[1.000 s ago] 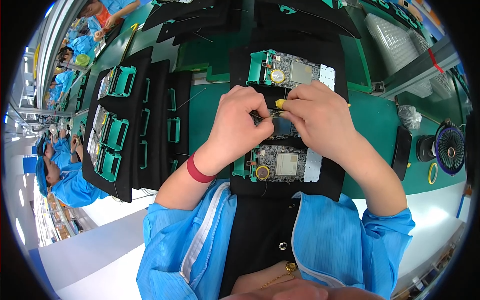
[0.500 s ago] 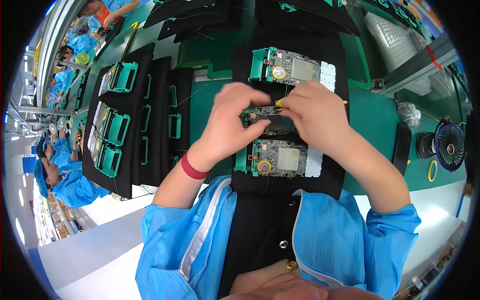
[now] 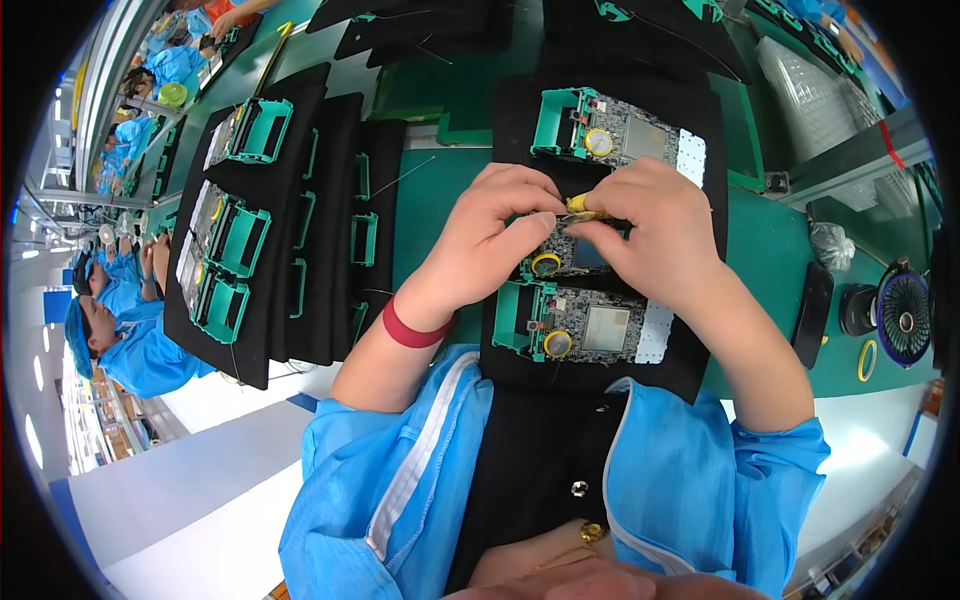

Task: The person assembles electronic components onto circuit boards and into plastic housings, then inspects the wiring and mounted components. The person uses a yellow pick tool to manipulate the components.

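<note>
My left hand (image 3: 488,238) is closed, thumb and index finger pinched over the middle circuit board (image 3: 588,254); what lies between its fingertips is too small to make out. My right hand (image 3: 662,228) grips a slim yellow-and-metal tool (image 3: 579,204), whose tip meets the left fingertips. A yellow-rimmed coin cell (image 3: 546,264) shows on the middle board, which both hands partly cover. Nearer me is another board (image 3: 607,328) with a green plastic frame (image 3: 517,318) and coin cell. A similar board (image 3: 645,137) lies beyond my hands. All three rest on a black mat (image 3: 640,376).
Stacked black mats (image 3: 285,235) at left bear boards in green frames (image 3: 240,243). On the right stand a small fan (image 3: 905,315), a yellow tape ring (image 3: 867,360), a dark case (image 3: 812,315) and a plastic bag (image 3: 832,245). Co-workers (image 3: 125,340) sit at far left.
The view has shifted slightly, moving the bench rightward in the picture. My left fingers have closed from a spread position and met the tool tip. The middle board's coin cell has come into sight.
</note>
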### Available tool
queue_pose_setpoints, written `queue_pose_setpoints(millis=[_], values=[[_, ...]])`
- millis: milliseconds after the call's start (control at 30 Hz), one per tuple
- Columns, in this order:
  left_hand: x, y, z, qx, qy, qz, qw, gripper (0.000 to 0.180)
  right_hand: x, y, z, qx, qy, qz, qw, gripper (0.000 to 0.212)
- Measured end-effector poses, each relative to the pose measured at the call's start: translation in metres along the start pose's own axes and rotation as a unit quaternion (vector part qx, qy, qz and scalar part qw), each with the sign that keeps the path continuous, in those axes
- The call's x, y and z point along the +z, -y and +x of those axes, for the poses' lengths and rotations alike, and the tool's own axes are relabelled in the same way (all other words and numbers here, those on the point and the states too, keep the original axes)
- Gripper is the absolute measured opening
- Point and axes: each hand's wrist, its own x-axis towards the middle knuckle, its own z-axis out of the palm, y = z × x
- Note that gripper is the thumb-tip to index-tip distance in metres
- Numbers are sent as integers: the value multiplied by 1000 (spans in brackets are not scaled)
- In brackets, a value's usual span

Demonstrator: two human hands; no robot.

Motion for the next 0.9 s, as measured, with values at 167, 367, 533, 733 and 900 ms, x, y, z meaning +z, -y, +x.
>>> queue_pose_setpoints(millis=[167,367,533,733,900], values=[[3,0,1,-7,-15,9,1000,17,1,-1,1,8,12,5,1000,14],[4,1,0,-5,-22,26,999,15,-1,2,1,28,16,7,999,14],[8,1,-1,-5,-33,53,998,17,-3,8,0,51,-5,-15,999,14],[16,5,-1,-8,-71,55,996,13,-3,14,-6,15,11,-44,999,9],[21,23,-6,-6,-108,47,993,12,11,13,-2,19,36,-54,998,7]])
